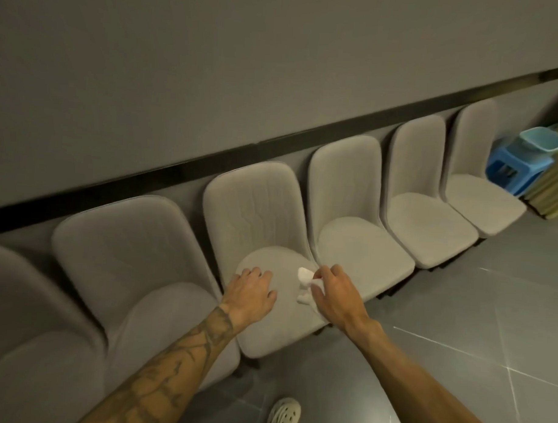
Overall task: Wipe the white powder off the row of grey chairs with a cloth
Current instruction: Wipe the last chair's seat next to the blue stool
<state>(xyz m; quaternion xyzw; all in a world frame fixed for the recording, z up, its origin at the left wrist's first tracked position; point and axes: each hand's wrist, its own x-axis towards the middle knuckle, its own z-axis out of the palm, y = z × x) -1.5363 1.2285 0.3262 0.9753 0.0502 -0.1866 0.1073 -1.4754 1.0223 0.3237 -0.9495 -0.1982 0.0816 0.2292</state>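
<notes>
Several grey padded chairs stand side by side against the wall. Both my hands are over the seat of the middle chair (255,217). My left hand (253,289) lies flat on the seat, fingers spread, holding nothing. My right hand (332,292) grips a small crumpled white cloth (305,283) that touches the right part of the same seat. The seat looks a little paler around the cloth; I cannot tell powder from the fabric.
More grey chairs (350,213) run on to the right, others (127,253) to the left. A blue plastic stool (510,165) with a light blue basin (542,140) stands past the last chair. Grey tiled floor (457,328) is in front; my shoe (283,415) shows below.
</notes>
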